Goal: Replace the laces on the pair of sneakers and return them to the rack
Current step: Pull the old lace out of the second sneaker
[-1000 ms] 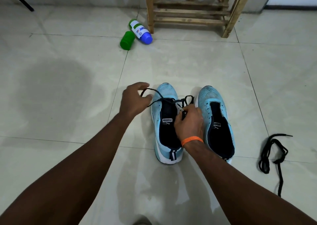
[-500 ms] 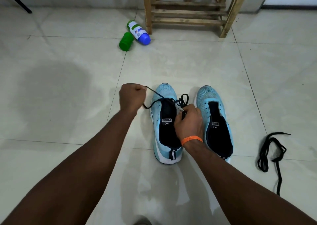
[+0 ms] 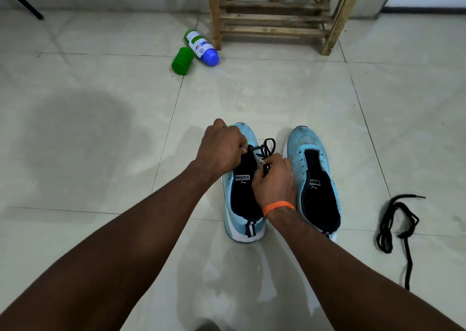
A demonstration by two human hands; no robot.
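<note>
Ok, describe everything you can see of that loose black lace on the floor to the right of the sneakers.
The loose black lace looks like woven cord, bunched in tangled loops on the tiled floor, right of the right sneaker and apart from it. One tip points up-right; a tail trails toward the camera. Only the floor touches it; the left hand and right hand hold another lace.
</note>
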